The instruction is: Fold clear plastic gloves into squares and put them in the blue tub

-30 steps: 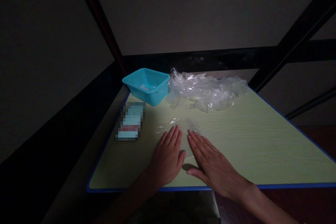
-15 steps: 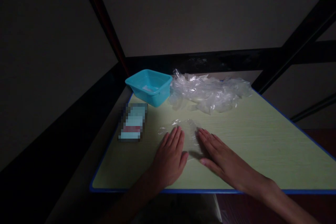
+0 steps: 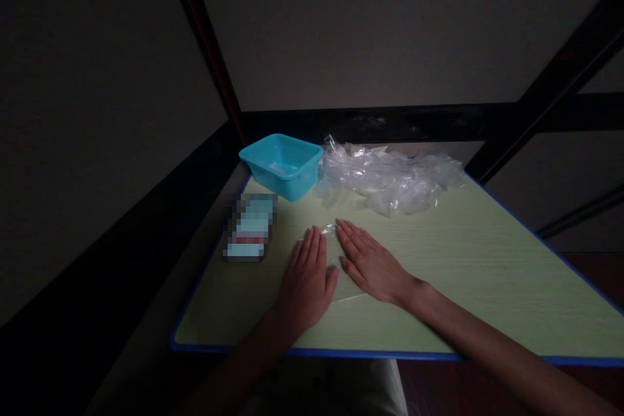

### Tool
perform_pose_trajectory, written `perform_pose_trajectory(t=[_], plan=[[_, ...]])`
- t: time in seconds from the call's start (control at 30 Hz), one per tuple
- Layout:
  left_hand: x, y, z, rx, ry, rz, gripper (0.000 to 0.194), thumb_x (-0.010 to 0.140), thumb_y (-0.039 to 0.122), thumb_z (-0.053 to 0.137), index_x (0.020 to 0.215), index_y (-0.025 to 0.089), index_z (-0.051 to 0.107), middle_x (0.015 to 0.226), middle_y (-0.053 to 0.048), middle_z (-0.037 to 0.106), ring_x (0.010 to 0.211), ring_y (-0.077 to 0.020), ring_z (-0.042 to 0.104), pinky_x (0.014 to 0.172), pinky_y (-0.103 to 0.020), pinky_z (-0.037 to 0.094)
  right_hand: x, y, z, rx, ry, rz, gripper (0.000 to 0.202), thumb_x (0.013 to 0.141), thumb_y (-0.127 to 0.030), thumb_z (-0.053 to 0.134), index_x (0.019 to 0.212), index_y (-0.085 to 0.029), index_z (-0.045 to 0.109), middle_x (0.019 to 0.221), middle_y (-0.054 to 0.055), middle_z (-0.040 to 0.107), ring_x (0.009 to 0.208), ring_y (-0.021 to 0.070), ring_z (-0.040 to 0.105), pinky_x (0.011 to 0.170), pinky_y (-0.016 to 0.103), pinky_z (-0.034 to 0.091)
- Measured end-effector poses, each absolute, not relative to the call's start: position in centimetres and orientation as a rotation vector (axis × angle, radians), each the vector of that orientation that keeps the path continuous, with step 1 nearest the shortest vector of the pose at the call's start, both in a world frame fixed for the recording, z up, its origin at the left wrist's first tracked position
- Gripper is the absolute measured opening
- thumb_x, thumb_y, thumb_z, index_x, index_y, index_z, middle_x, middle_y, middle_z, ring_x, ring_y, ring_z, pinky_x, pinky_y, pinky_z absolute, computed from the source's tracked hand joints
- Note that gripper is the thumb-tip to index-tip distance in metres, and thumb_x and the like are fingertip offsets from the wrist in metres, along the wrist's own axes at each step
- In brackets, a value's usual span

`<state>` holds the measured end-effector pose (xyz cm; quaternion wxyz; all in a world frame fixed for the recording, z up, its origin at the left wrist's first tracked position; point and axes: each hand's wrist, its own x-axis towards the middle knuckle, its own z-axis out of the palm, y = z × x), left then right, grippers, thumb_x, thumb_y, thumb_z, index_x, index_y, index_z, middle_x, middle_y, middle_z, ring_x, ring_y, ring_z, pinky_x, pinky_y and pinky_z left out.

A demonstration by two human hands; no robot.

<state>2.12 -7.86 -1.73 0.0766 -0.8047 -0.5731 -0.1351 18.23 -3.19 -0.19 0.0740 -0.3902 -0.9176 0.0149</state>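
Against a dim wall, a pale table edged in blue holds, from left, a pixelated, phone-shaped item and, at the far left, a turquoise basket. Near the middle, a left hand presses flat, thumb apart from the fingers, on a clear plastic piece; the right hand, just beside, also lies flat on it. Crumpled clear plastic spreads along the far side.

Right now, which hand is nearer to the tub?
Left. The left hand lies in front of the tub, slightly right of it; the right hand lies farther right.
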Motion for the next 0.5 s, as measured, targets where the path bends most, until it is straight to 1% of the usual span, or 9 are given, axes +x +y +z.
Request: perform_pose_trajectory(t=[0.2,0.5], plan=[[2.14,-7.91,-1.81,-2.403,-1.733,-0.362,0.052,0.088,0.032,0.041,0.130,0.002,0.040,0.141,-0.022,0.036,0.132,-0.0324,0.033,0.103,-0.047,0.035,18.41,-3.14,-0.47,-1.181,-2.777,-0.025,0.056,0.092,-0.032,0.031,0.137,0.002,0.032,0.145,0.019,0.024,0.135,0.0289,0.021,0.109,0.045,0.026],[2.19,-7.92,-1.66,-2.423,-1.745,-0.360,0.053,0.088,0.033,0.044,0.132,0.003,0.039,0.141,-0.022,0.036,0.132,-0.0334,0.031,0.104,-0.047,0.034,18.47,-2.79,-0.05,-1.156,-2.798,0.040,0.057,0.092,-0.035,0.032,0.138,0.000,0.031,0.146,0.019,0.022,0.135,0.0298,0.020,0.109,0.048,0.025]])
